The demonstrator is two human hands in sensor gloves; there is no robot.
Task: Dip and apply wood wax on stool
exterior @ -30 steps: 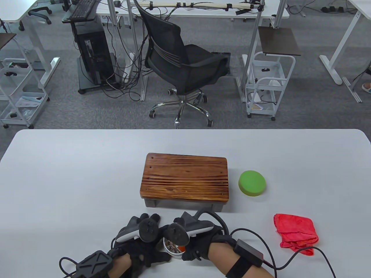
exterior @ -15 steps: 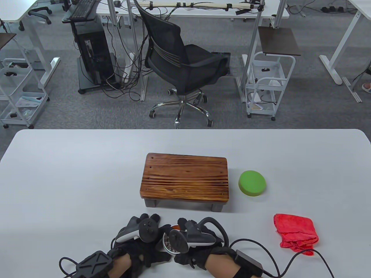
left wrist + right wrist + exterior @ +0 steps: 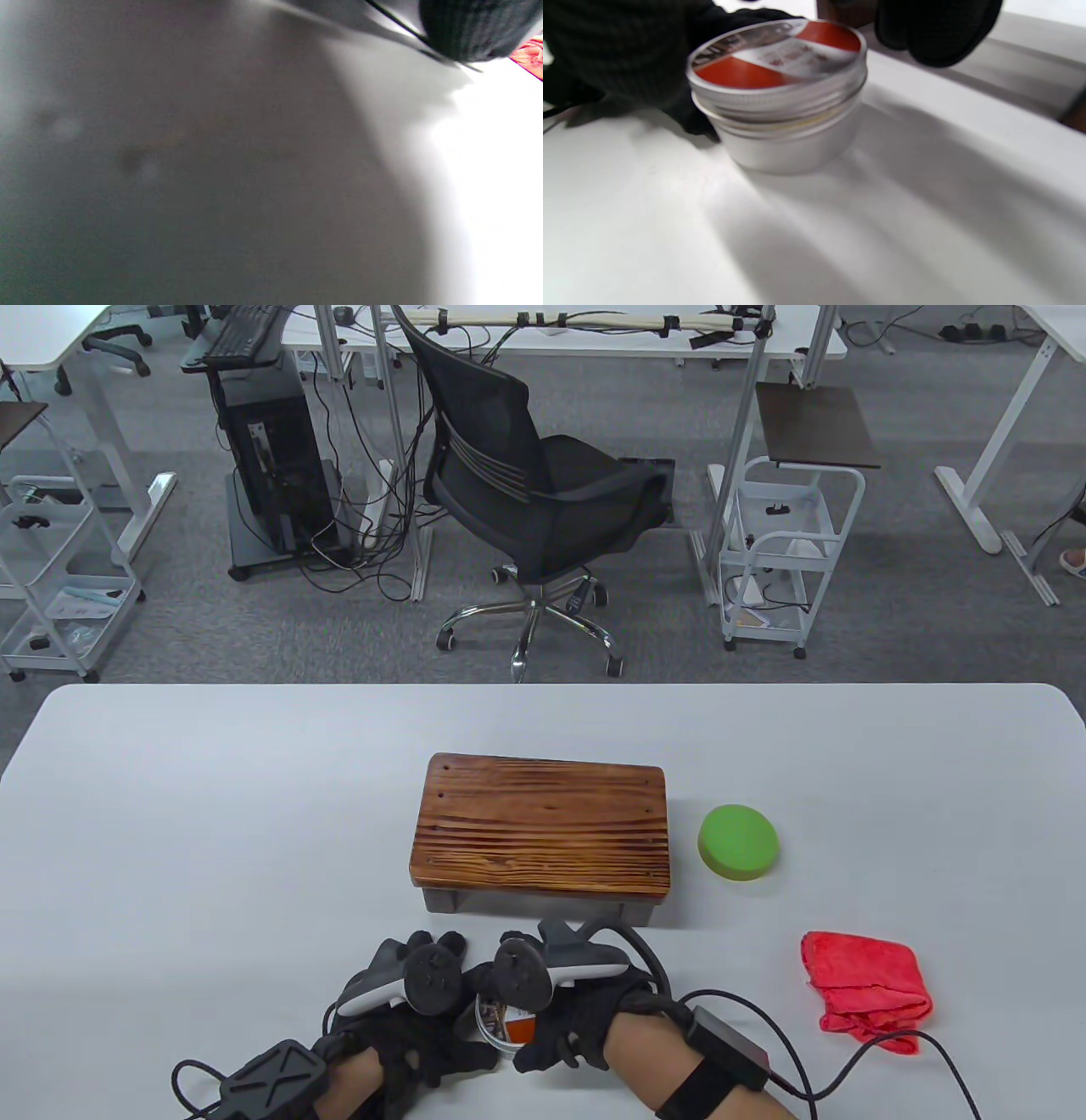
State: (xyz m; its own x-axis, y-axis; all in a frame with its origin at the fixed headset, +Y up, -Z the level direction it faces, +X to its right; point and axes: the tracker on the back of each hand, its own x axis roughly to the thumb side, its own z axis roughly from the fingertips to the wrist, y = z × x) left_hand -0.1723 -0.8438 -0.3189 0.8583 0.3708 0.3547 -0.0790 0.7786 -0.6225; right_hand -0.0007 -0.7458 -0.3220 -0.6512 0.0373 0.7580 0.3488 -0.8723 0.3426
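Table (image 3: 212,814): wide bare white around me.
Tin (image 3: 780,93): near edge, lid on.
Left hand (image 3: 407,1018): fingers curled round tin.
Right hand (image 3: 568,1010): grip unclear.
Stool (image 3: 543,827): just beyond.
Sponge (image 3: 738,842), cloth (image 3: 865,988): right.

Both gloved hands crowd the near edge of the white table (image 3: 212,814), the left hand (image 3: 407,1027) and right hand (image 3: 568,1018) closing in from either side on a small wax tin (image 3: 780,97) with its lid on, leaving no gap between them. Just beyond the hands, the wooden stool (image 3: 543,831) blocks the straight path forward. To its right a green sponge (image 3: 738,841) sits close by, with a narrow lane between the two. A red cloth (image 3: 865,988) lies near the right hand's cable (image 3: 848,1069). The table's whole left side and far strip lie open to a reaching hand.
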